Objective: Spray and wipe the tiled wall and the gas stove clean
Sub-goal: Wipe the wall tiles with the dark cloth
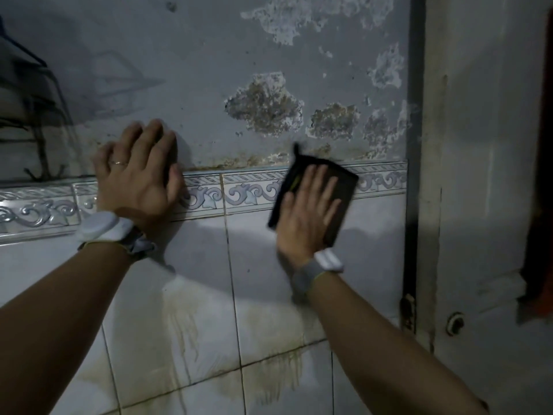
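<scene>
Closest to us, 2 bare forearms reach up and in, each wrist wearing a pale band. Left hand is flat on the wall, fingers straight and close together, holding nothing; I'd read it as a brace. Right hand is flat too, fingers spread and straight, pressing a dark cloth against the tiled wall. That's palm pressure, not a grip. The cloth's top corner pokes out above the fingertips, and its lower edge sits under the heel of the palm.

The cloth straddles the patterned border strip, which runs across from under the left palm to beyond the right fingertips. That relief will trap grime, so short strokes along the strip look better than 1 long sweep, with fingertip pressure into the scrolls.

Below both wrists, brown drip streaks run down the plain tiles. Working top down makes sense, so loosened dirt isn't dragged over finished tile.

Above the fingertips, the tiling gives way to painted plaster with flaking patches. Stop the cloth at the strip's top edge, or crumbs may come down. Right of the right hand stands a dark vertical pipe.

No spray bottle or gas stove in view.
</scene>
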### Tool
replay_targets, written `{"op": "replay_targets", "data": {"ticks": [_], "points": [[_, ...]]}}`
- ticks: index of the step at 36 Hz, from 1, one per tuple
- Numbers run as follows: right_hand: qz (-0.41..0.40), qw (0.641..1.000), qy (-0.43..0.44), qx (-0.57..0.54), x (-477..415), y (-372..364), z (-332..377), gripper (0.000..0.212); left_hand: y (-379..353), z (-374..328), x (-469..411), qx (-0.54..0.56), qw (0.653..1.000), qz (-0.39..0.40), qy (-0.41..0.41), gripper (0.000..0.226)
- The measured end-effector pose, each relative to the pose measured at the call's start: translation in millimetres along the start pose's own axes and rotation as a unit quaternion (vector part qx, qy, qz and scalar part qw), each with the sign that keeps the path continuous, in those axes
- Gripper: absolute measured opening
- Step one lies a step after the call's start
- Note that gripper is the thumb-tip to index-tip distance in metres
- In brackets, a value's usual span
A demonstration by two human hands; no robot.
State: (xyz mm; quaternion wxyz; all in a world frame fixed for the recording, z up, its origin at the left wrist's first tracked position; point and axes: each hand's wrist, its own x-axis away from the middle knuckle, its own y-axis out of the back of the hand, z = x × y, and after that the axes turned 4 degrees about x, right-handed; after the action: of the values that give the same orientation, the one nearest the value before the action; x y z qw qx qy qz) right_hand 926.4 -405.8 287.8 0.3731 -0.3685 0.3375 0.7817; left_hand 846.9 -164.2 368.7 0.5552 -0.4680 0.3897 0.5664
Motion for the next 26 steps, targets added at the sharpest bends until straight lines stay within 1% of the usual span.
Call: {"op": "replay_targets", "data": {"ticks": [2,4,7,9,11,14,16,18,20,22,24,26], "points": [[0.011,0.996,0.085,-0.003,32,-5,34,0.064,2,4,1,0.002,1.0,-0.002,0.004,0.046],[0.03,0.985,0.17,0.004,59,-9,54,0.064,2,3,0,0.009,1.0,0.0,0.007,0.045],[0.062,0.95,0.306,0.026,94,-18,57,0.063,3,2,0,0.014,1.0,0.009,0.015,0.045],[0.065,0.922,0.379,0.033,111,-23,42,0.058,3,1,-1,0.012,1.0,0.013,0.017,0.045],[0.055,0.906,0.417,0.05,119,-26,15,0.054,4,2,0,0.014,1.0,0.02,0.02,0.045],[0.054,0.902,0.423,0.069,106,-25,-32,0.055,4,3,0,0.013,0.999,0.027,0.02,0.045],[0.07,0.912,0.397,0.078,83,-19,-58,0.06,4,2,1,0.012,0.999,0.027,0.015,0.046],[0.076,0.936,0.335,0.079,55,-11,-80,0.065,3,2,1,0.011,1.0,0.022,0.016,0.046],[0.065,0.964,0.243,0.083,26,-3,-99,0.066,2,-1,1,0.013,1.0,0.009,0.013,0.046],[0.046,0.986,0.147,0.069,2,6,-112,0.064,3,-1,2,0.013,1.0,0.003,0.013,0.046],[0.028,0.997,0.06,0.043,-20,11,-120,0.06,4,-1,3,0.019,1.0,0.01,0.02,0.046],[-0.001,0.999,-0.037,0.01,-37,12,-121,0.058,5,-1,3,0.024,0.999,0.014,0.025,0.046]]}}
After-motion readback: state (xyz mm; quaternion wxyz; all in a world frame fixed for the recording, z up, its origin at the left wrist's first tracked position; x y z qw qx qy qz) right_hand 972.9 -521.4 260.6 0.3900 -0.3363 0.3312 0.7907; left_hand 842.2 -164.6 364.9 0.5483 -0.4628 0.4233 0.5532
